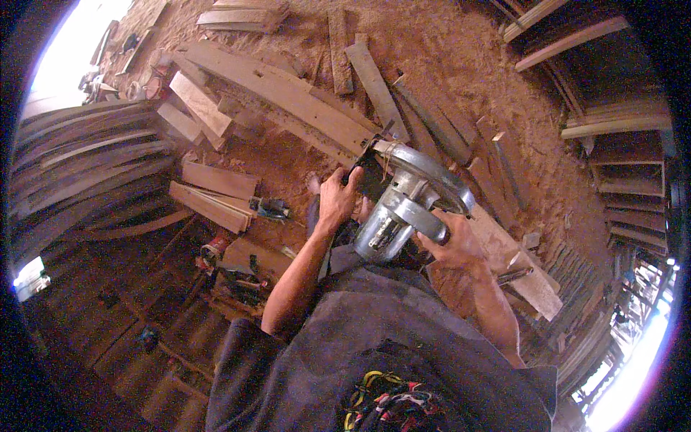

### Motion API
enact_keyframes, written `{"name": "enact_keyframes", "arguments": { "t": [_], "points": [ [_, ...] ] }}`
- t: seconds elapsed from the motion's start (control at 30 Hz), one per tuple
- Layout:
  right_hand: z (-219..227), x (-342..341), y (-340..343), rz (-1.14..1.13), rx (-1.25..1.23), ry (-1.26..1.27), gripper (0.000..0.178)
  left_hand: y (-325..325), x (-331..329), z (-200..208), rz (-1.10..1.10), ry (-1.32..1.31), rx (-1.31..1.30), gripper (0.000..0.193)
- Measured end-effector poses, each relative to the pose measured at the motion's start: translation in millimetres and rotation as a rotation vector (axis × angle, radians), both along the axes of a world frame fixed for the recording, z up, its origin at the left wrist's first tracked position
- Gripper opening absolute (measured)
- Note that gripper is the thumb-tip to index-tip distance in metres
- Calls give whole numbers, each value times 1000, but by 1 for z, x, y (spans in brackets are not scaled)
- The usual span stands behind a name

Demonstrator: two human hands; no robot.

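A silver circular saw (387, 229) with a rounded blade guard is held in front of my body. My right hand (457, 243) is wrapped round its rear handle. My left hand (337, 200) is closed on a dark part at the saw's front left, by the edge of its base. A long wooden plank (288, 93) runs from the far left toward the front of the saw. The blade is hidden from this view, and I cannot tell whether it touches the wood. Another board (522, 270) lies beyond my right hand.
Loose offcuts (198, 108) and narrow boards (378, 86) lie on sawdust-covered ground (461, 65). Stacked timber (86, 165) stands at the left. Wooden racks (626, 165) line the right. A dark power tool (270, 209) rests near boards left of my left arm.
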State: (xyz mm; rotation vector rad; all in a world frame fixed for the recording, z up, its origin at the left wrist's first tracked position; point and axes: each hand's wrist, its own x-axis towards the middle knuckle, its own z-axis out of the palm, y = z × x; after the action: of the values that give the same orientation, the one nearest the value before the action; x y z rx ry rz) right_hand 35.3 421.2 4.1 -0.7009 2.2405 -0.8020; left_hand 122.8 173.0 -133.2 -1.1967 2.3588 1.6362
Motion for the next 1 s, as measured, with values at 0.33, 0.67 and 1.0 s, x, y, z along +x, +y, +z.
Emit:
{"name": "enact_keyframes", "arguments": {
  "t": [0.33,0.67,1.0],
  "points": [
    [-14,6,9,-35,20,63,57,1,2,-1,-16,-2,-55,61],
    [-14,0,5,30,-1,-41,55,-1,4,-15,-21,-8,-77,63],
    [16,16,31,21,124,236,40,34,8,-10,-32,-3,77,58]
  ]
}}
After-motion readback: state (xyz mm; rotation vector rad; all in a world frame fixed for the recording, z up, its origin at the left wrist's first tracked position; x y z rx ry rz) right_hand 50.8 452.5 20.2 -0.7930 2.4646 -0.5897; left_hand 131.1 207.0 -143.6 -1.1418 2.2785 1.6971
